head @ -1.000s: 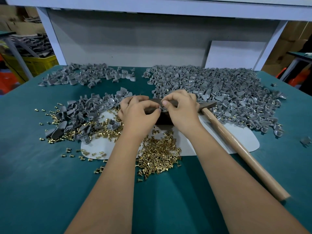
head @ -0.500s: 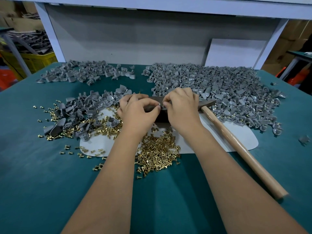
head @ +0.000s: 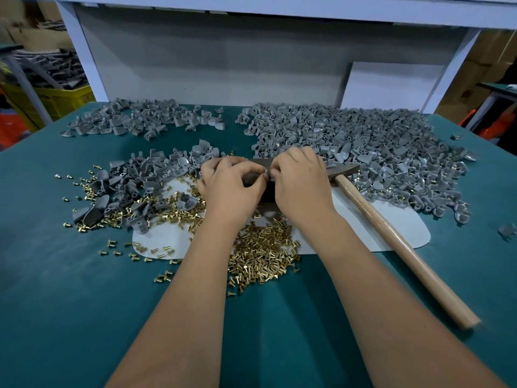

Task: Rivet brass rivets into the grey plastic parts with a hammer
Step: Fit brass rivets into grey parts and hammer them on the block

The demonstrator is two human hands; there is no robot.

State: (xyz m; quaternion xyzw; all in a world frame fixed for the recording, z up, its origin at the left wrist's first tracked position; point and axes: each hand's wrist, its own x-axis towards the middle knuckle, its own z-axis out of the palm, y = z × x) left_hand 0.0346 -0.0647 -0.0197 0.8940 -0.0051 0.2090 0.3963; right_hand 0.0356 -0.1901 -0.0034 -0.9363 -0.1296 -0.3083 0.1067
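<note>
Brass rivets [head: 260, 253] lie heaped on the green table [head: 70, 289] just under your wrists, grey parts [head: 363, 141] piled behind and to both sides. Your left hand [head: 229, 186] and right hand [head: 300, 183] meet over a dark block [head: 268, 194], fingers curled, tips pinching a small item too tiny to identify. Hammer [head: 397, 242] rests right of your right hand, untouched, handle slanting toward you.

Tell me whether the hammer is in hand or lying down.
Lying down. The hammer rests on the table, handle toward the person; the left hand and right hand pinch something small instead.
</note>
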